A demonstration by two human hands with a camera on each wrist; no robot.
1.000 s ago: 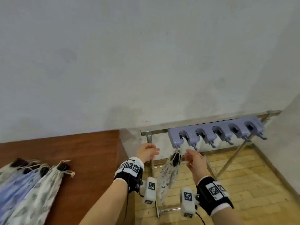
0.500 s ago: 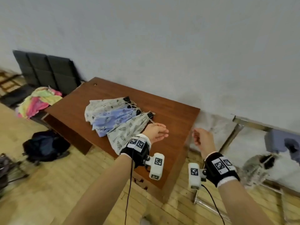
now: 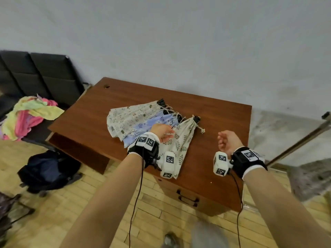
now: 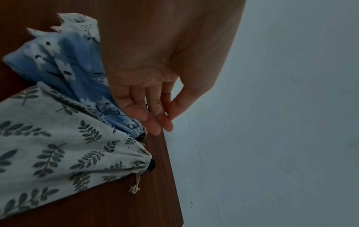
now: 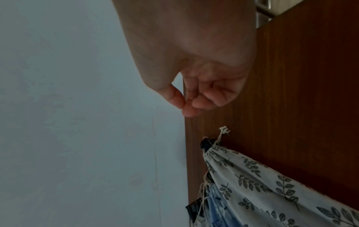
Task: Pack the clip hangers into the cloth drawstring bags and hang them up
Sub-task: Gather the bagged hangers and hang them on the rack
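Observation:
Three filled cloth drawstring bags lie side by side on the brown desk [image 3: 223, 119]: a white floral bag [image 3: 129, 117], a blue bag [image 3: 148, 126] [image 4: 64, 61] and a leaf-print bag [image 3: 180, 142] [image 4: 58, 150] [image 5: 272, 181]. Black hanger tips [image 3: 196, 119] poke out of their drawn mouths. My left hand [image 3: 169, 135] [image 4: 167, 122] hovers over the blue bag's mouth, fingers straight, holding nothing. Over bare wood to the right of the leaf-print bag, my right hand [image 3: 221, 138] [image 5: 186, 107] hangs loosely curled and empty.
At the right edge stands a metal rack bar [image 3: 295, 145], with a blurred hung bag [image 3: 311, 176] below it. Black chairs hold pink and yellow cloth [image 3: 30, 117] at left. A dark backpack [image 3: 48, 170] lies on the wooden floor. The desk front has a drawer handle [image 3: 188, 199].
The view swung left from the hook rack to the desk. Both hands let go of the hung bag and moved over the desk, the left one reaching the bags.

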